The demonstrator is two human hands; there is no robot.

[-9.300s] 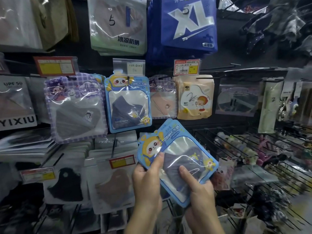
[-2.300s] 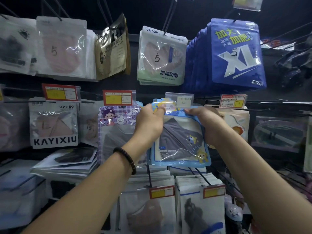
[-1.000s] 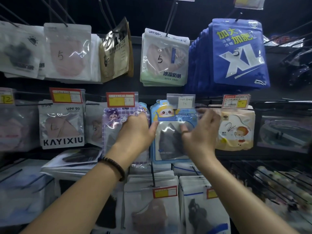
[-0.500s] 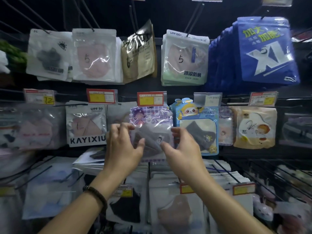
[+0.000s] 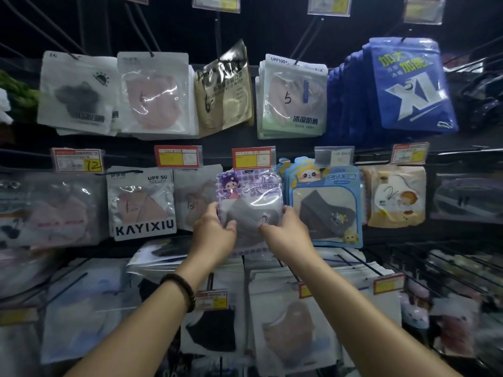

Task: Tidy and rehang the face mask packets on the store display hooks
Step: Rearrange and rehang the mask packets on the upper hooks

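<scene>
Both hands have shifted one hook over from the blue panda packet (image 5: 325,205), and they now hold the purple checked packet (image 5: 250,197) that they were only reaching for half a second ago. The left hand (image 5: 215,235) takes the packet's left edge and the right hand (image 5: 288,235) its right edge. Each grip is closed on the packet, with the thumb pressed on the clear front and the fingers wrapped behind the side. The purple checked packet hangs in the middle row, directly below a red and yellow price tag (image 5: 251,158), and its top is level with its neighbours. Its right edge lies just beside the blue panda packet, which hangs upright on its own hook with more of the same kind behind it. Further left in the same row hangs a white KAYIXIU packet (image 5: 141,202). A dark beaded bracelet (image 5: 179,291) sits on the left wrist.
</scene>
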